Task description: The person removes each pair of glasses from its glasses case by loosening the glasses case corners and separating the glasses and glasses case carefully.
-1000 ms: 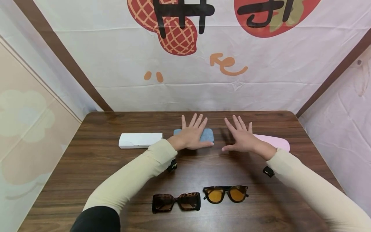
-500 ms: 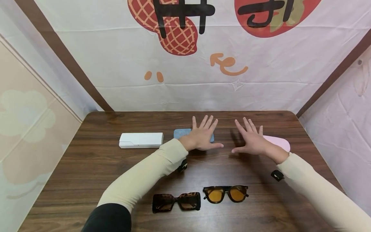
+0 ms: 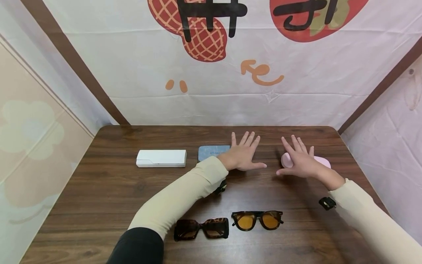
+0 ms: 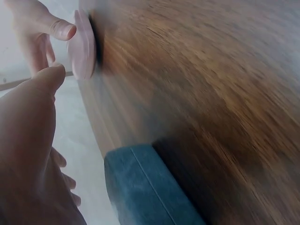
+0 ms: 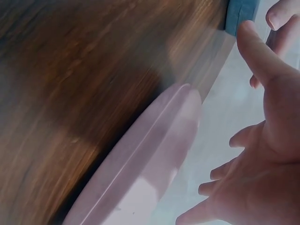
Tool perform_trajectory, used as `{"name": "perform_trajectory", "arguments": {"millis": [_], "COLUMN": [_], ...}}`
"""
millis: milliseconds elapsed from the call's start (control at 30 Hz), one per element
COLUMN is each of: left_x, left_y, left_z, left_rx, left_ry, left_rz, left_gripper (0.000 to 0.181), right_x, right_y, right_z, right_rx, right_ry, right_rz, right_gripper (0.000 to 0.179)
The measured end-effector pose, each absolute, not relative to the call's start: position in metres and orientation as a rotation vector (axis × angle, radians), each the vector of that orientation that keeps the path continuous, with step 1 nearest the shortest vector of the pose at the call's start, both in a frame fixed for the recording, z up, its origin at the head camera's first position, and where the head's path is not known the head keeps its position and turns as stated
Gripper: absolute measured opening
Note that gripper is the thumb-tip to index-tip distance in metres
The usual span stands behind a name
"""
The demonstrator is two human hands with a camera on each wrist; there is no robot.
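Note:
My left hand [image 3: 244, 156], fingers spread, hovers over the table just right of a blue glasses case [image 3: 211, 151], partly covering it in the head view. In the left wrist view the blue glasses case [image 4: 145, 187] shows a seam along its side, below that hand [image 4: 28, 145]. My right hand [image 3: 300, 161] is also spread, over a pink glasses case [image 3: 323, 161] whose middle it hides. The right wrist view has the pink glasses case [image 5: 140, 154] lying on the table beside the palm [image 5: 276, 126]. Neither hand holds anything.
A white glasses case [image 3: 161, 158] lies at the left. Nearer the front are tortoiseshell sunglasses [image 3: 201, 229] and dark-framed glasses with amber lenses [image 3: 257, 220]. The wooden table [image 3: 108, 198] ends at the back against a printed fabric wall [image 3: 138, 73].
Both spread hands have swept to the right. The left hand uncovers more of the blue glasses case; the right hand now overlaps the middle of the pink glasses case. The cases and glasses stay put.

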State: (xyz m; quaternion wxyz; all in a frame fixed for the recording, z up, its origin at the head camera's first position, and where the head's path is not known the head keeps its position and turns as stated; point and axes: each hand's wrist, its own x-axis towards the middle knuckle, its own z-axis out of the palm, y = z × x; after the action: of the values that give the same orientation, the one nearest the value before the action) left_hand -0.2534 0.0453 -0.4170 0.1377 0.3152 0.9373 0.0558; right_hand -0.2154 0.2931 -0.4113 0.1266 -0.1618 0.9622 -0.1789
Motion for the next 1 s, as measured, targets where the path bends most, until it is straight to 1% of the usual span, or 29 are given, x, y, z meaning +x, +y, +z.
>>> {"name": "perform_trajectory", "arguments": {"millis": [300, 633, 1000], "left_x": [-0.252, -0.249, -0.243], "left_y": [0.069, 0.103, 0.131], "left_z": [-0.419, -0.423, -0.42], "left_rx": [0.96, 0.97, 0.992], "left_ry": [2.73, 2.736, 2.709], "left_rz": [0.153, 0.113, 0.11], "left_gripper": [0.101, 0.1, 0.097], "right_x": [-0.21, -0.204, -0.199], "right_y": [0.31, 0.335, 0.363], "right_z": [-0.408, -0.411, -0.406], "right_rx": [-0.438, -0.363, -0.279], "right_ry": [2.794, 2.768, 2.747], "right_rz": [-0.541, -0.54, -0.565], "right_gripper": [0.13, 0.129, 0.119]}}
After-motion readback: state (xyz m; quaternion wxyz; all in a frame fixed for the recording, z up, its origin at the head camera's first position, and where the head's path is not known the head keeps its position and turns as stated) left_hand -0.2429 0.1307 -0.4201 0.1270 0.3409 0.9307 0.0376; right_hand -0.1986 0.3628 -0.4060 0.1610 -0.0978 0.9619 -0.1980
